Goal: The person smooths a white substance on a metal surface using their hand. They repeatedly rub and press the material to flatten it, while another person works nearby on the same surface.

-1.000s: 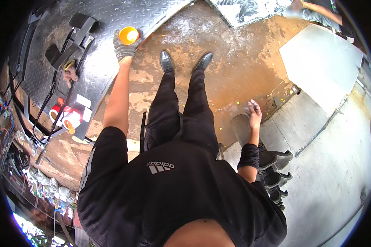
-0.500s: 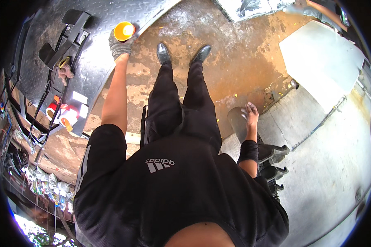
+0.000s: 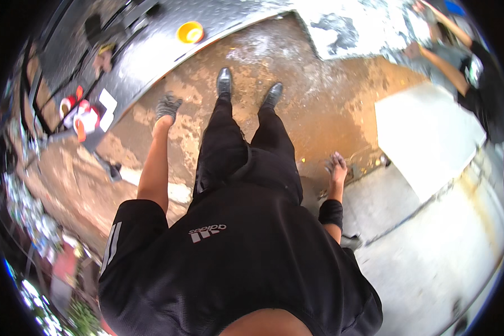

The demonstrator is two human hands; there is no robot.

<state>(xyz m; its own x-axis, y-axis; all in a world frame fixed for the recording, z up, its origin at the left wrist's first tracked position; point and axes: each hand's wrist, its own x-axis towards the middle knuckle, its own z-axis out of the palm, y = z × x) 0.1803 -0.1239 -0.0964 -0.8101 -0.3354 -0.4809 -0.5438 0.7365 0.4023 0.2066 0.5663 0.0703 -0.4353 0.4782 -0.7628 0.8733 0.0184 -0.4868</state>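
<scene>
An orange bowl (image 3: 190, 32) rests on the patterned metal plate (image 3: 151, 45) ahead of me. My left hand (image 3: 167, 106), in a dark glove, hangs below that plate with its fingers spread and nothing in it. My right hand (image 3: 336, 164), also gloved and dirty, hangs at my side with loose fingers, holding nothing. My black shoes (image 3: 224, 82) stand on the wet brown floor (image 3: 319, 112) between the two hands.
Red and white items (image 3: 84, 115) lie at the plate's left end. A pale slab (image 3: 425, 134) lies on the right. Another person (image 3: 459, 50) works at the top right. A grey concrete floor (image 3: 431, 252) spreads out at the lower right.
My left hand has let go of the orange bowl, which now sits on the metal plate, and has drawn back toward me. My right hand has barely moved.
</scene>
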